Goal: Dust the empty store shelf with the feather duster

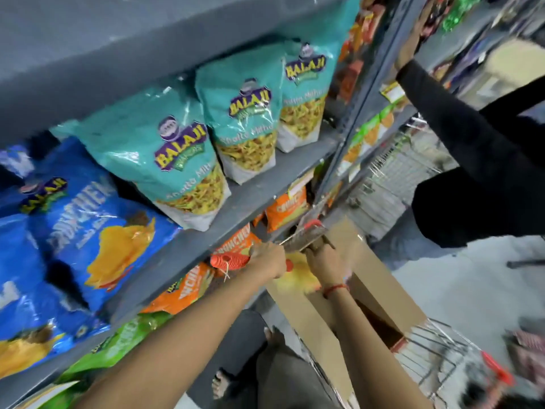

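The feather duster has a ribbed orange handle (228,260) and yellow feathers (298,277). My left hand (269,258) is shut on the handle, just in front of the grey shelf edge (188,246). The feathers hang between my two wrists, above a cardboard box (380,287). My right hand (324,259), with a red thread at the wrist, curls over a dark, blurred edge where the wire cart's rim (303,236) meets the box. The grey shelves in view hold snack bags; no empty shelf shows.
Teal snack bags (247,113) and blue chip bags (88,231) fill the middle shelf, with orange bags (188,290) below. A wire cart (442,358) holds the box. A person in black (477,172) stands at the right, one hand (413,45) on the shelf upright.
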